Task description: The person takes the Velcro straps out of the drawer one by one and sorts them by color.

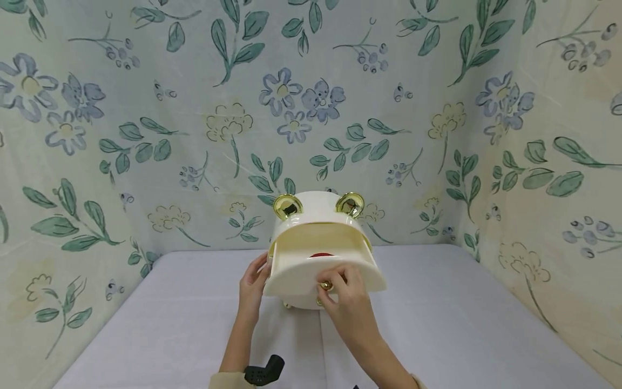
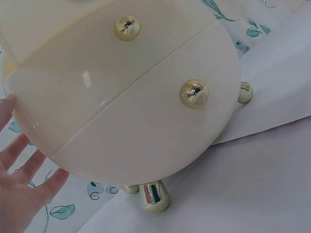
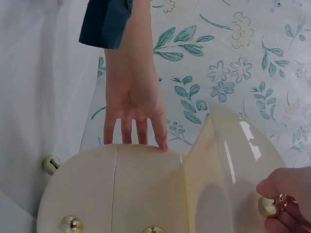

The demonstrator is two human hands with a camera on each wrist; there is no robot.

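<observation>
At the left flank of the cream frog-shaped cabinet (image 1: 313,212): the left hand (image 1: 255,278), fingers straight and spread, touching the side without curling round anything. For the cabinet itself, probably stiff, thin-walled and fairly light, with a gloss likely to feel slippery. Perhaps prone to sliding or tipping forward under a hard tug, so best steadied by that flank. For the drawer (image 1: 291,278), jutting from the cabinet's upper front, best held by its gold knob (image 1: 326,285), likely smooth and hard. Right of the cabinet's middle: the right hand (image 1: 347,294), pinching that knob between thumb and fingers.

Standing on the white cloth (image 1: 194,308), knobs toward the person. At the cabinet's upper left, a mirror-bright gold eye (image 1: 288,206); beneath its base, stubby gold feet (image 2: 154,196). At mid-front, a half-round drawer face, with a red patch (image 1: 322,255) just behind its rim. Lower on the cabinet, two more round knobs (image 2: 194,93), parted by a straight seam. At its upper right, a matching second eye (image 1: 350,205).
</observation>
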